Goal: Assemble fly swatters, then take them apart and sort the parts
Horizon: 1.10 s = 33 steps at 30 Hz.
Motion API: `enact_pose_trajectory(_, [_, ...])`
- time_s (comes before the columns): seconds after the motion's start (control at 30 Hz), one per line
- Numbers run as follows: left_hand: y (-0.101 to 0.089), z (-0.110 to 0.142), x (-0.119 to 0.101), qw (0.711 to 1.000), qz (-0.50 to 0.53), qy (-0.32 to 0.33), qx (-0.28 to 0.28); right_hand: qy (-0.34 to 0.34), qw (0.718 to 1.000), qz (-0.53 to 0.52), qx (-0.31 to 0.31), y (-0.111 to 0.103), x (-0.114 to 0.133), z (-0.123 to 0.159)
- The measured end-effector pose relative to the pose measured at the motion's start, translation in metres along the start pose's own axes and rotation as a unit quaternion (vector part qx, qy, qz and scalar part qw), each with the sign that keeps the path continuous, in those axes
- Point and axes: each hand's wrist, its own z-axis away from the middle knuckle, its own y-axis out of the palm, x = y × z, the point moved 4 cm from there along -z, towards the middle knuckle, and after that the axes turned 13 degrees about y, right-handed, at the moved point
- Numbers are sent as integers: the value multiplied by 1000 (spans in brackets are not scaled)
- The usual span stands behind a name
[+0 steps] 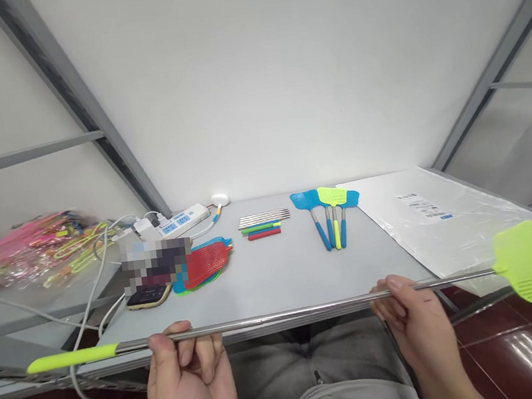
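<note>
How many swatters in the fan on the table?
3: a blue swatter at left, a yellow swatter in the middle, another blue swatter at right. Their heads overlap, so one could be hidden.

The left hand (pixel 188 381) and right hand (pixel 417 323) stand well apart at the near edge of the view, fingers curled closed. The right forearm (pixel 460 388) extends from the lower right.

A fly swatter (pixel 279 316) with a perforated lime-green head, matching lime-green grip and long steel shaft is held horizontally, head at right, grip at left.
</note>
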Motion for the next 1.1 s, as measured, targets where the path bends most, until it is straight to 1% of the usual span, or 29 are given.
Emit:
enact_pose_trajectory(0.13, [1, -3, -4, 1000, 21, -6, -19, -10, 998, -49, -48, -18, 16, -3])
enact_pose_trajectory(0.27, [2, -2, -4, 999, 30, -16, -21, -8, 992, -77, -102, -31, 28, -4])
enact_pose_trajectory(0.4, [5, 0, -9, 999, 33, 0, -13, -22, 986, -92, -139, -37, 38, -2])
enact_pose_trajectory(0.53, [8, -2, -13, 999, 29, 20, -2, -34, 982, -104, -153, -38, 40, -3])
enact_pose_trajectory(0.63, [6, -3, -13, 998, 21, 67, -11, -13, 985, -114, -128, -32, 29, -7])
enact_pose_trajectory(0.7, [6, 0, -6, 997, 19, 74, -16, 6, 988, -126, -94, -24, 17, -10])
enact_pose_trajectory(0.77, [7, 9, 5, 998, 12, 56, -8, 16, 990, -122, -74, -16, 5, -11])
enact_pose_trajectory(0.87, [13, 30, 27, 1000, -5, 2, 13, 10, 992, -106, -61, -9, -8, -11])
enact_pose_trajectory(0.97, [16, 49, 45, 999, -15, -42, 25, -9, 991, -120, -54, -13, -10, -11])
enact_pose_trajectory(1.1, [15, 60, 56, 996, -42, -70, 42, -13, 995, -97, -29, -24, -5, -15])
